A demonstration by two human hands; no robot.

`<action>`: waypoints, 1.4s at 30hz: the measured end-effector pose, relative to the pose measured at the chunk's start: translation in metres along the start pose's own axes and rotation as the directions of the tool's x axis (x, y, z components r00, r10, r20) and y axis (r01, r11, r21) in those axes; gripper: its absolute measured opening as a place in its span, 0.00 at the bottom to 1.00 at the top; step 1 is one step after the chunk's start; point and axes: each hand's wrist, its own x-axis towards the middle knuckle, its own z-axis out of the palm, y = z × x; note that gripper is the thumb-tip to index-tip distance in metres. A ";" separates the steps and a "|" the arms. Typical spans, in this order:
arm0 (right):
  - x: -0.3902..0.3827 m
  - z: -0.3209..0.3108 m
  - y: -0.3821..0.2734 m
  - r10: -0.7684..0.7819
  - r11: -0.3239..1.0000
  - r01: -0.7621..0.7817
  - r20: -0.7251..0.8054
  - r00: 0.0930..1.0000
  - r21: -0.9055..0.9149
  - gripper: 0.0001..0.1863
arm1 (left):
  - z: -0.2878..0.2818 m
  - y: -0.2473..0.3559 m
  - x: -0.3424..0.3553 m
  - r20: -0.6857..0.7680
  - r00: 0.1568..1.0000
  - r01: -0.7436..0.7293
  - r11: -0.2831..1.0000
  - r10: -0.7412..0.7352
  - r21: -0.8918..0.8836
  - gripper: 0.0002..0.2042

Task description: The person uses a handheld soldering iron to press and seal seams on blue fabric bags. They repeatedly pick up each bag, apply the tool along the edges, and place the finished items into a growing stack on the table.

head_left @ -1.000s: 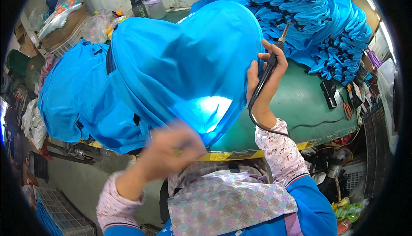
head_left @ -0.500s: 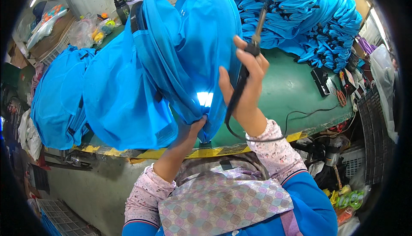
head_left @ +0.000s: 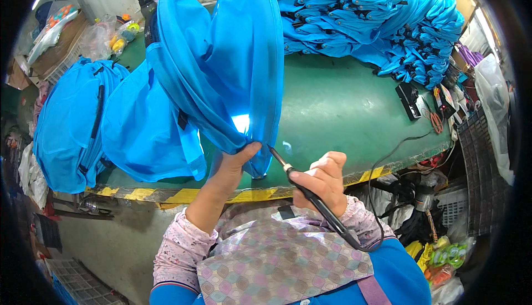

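Blue fabric, part of a round-edged piece (head_left: 241, 55), is held near its lower edge by the left hand (head_left: 227, 167), thumb showing and the other fingers largely hidden. The right hand (head_left: 321, 183) is closed around a black-handled, pen-shaped tool (head_left: 315, 198), its metal tip pointing at the same edge, near the left thumb; contact cannot be confirmed. The piece stands upright on the green table (head_left: 332, 105), behind its yellow-and-black front edge (head_left: 252, 195). Further blue pieces (head_left: 69, 127) lie leftward; a blue stack (head_left: 343, 11) occupies the far right.
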 end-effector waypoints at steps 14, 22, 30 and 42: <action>0.020 -0.001 0.009 0.145 0.980 -0.134 -0.065 0.987 0.145 0.17 | 0.003 0.001 0.001 0.023 1.000 -0.015 0.983 0.011 0.181 0.22; 0.042 0.049 0.068 -0.134 0.990 0.136 0.064 0.989 -0.024 0.25 | -0.016 -0.017 -0.019 -0.114 0.950 -0.280 0.954 0.292 0.104 0.21; 0.027 0.056 0.062 0.142 0.989 -0.135 -0.108 0.984 0.067 0.34 | -0.032 -0.027 -0.019 -0.328 0.932 -0.274 0.895 0.157 -0.351 0.17; 0.030 0.084 0.046 0.005 0.995 0.008 -0.125 0.992 0.101 0.44 | -0.018 -0.006 -0.017 -0.170 0.957 -0.270 0.934 0.234 -0.235 0.22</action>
